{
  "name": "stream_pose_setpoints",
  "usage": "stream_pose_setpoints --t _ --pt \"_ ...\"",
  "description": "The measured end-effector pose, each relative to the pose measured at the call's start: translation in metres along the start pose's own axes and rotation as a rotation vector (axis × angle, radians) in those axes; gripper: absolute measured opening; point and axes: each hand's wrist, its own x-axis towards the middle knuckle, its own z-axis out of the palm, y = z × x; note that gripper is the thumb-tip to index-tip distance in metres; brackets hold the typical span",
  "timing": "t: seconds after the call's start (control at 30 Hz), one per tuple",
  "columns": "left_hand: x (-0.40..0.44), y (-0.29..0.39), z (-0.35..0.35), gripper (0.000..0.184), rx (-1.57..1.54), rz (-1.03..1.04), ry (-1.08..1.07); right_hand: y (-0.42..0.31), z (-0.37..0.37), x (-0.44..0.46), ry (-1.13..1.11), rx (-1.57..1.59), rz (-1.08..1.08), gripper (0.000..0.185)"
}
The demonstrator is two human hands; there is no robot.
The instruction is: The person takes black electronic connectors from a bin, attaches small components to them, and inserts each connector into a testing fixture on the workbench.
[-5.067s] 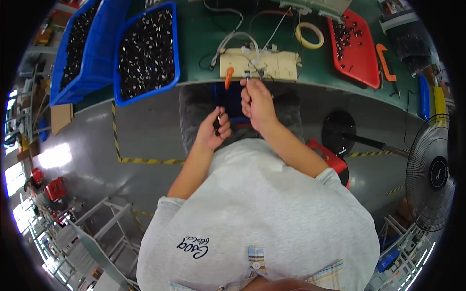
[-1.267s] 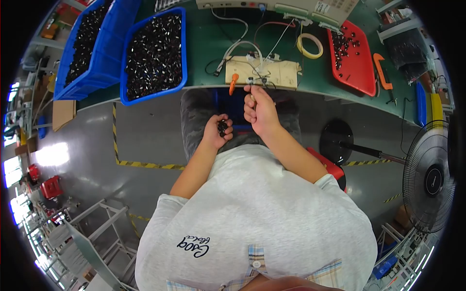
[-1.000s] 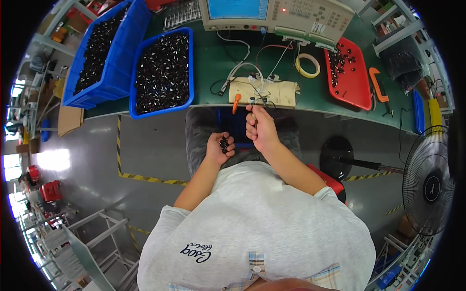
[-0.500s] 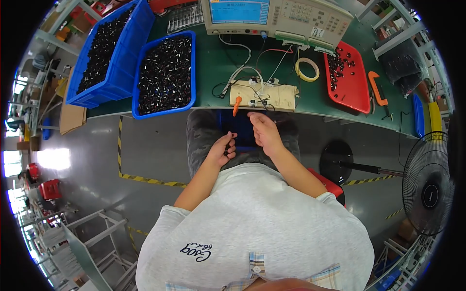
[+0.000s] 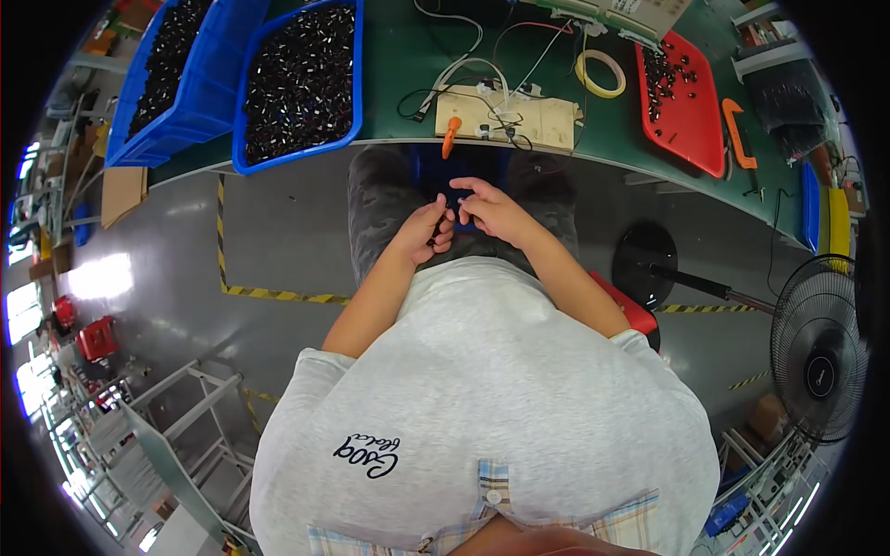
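Note:
Over my lap, just off the table's front edge, my left hand [image 5: 426,232] is curled around small black parts, mostly hidden by the fingers. Close to its right, my right hand [image 5: 489,213] has its index finger stretched toward the left and the other fingers bent; anything between them is too small to tell. Beyond both hands, a pale board [image 5: 547,123] with wires and small clips lies at the table edge. An orange-handled piece [image 5: 451,136] stands out from the board's left front.
Two blue bins, one upright [image 5: 301,83] and one tilted [image 5: 199,83], hold many small black parts. A red tray [image 5: 700,111] holds more. Also there: a tape roll [image 5: 601,74], an orange tool [image 5: 737,134], part of an instrument [image 5: 649,14] and a fan [image 5: 820,347].
My right hand has left the board's front edge and come back beside my left hand. The parts seen earlier in my left palm are now mostly covered. The camera view has tilted.

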Motion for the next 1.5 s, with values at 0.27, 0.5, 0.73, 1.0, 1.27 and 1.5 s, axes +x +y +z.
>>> stream_pose_setpoints --t 0.27,0.5,0.73,1.0,1.27,1.5 --pt "0.001 -0.001 0.002 0.042 0.065 -0.017 -0.059 0.012 -0.001 0.003 -0.032 -0.067 -0.001 0.043" --pt "0.002 -0.005 0.000 0.034 0.212 0.012 -0.018 -0.013 -0.012 -0.007 -0.193 -0.257 0.222 0.033" --pt "0.005 -0.007 0.003 0.033 0.558 0.012 0.021 0.001 -0.013 -0.001 -0.208 -0.754 0.115 0.021" --pt "0.002 -0.001 0.001 0.035 0.519 -0.051 -0.021 0.012 -0.005 -0.005 -0.169 -0.552 0.071 0.023" --pt "0.002 0.001 -0.001 0.035 0.398 -0.045 -0.040 0.025 -0.002 0.000 -0.077 -0.542 -0.044 0.030" --pt "0.000 -0.002 -0.003 0.037 0.470 -0.007 -0.039 0.008 0.010 -0.010 -0.057 -0.574 -0.070 0.026"
